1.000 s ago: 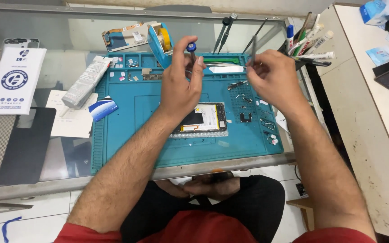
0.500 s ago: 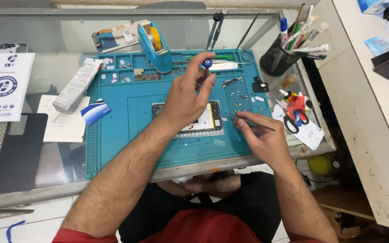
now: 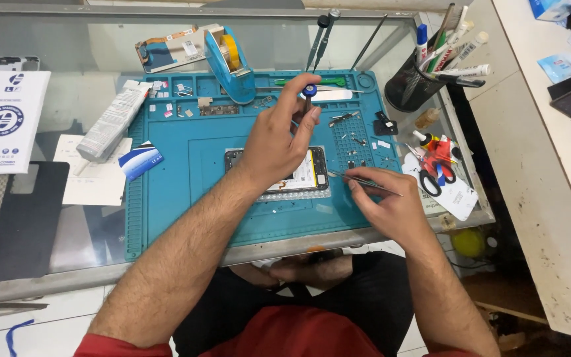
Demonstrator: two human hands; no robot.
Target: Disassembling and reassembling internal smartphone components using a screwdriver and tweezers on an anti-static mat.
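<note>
An opened phone (image 3: 312,173) lies on the blue work mat (image 3: 186,192), partly hidden under my left hand. My left hand (image 3: 279,139) grips a small screwdriver (image 3: 308,92) with a blue cap, held upright above the phone's upper right part. My right hand (image 3: 384,205) rests on the mat's front right and pinches thin metal tweezers (image 3: 355,179), whose tips point left at the phone's right edge. Small screws and parts (image 3: 358,142) lie scattered on the mat just right of the phone.
A blue tape dispenser (image 3: 229,63) stands at the mat's back. A black pen cup (image 3: 418,82) and red scissors (image 3: 439,162) sit at the right. At the left lie a grey tube (image 3: 110,122), a white box (image 3: 4,122) and a black panel (image 3: 24,221).
My right hand has come down from the back right with the tweezers to the phone's right edge. My left hand with the screwdriver stays over the phone. The camera view has shifted slightly.
</note>
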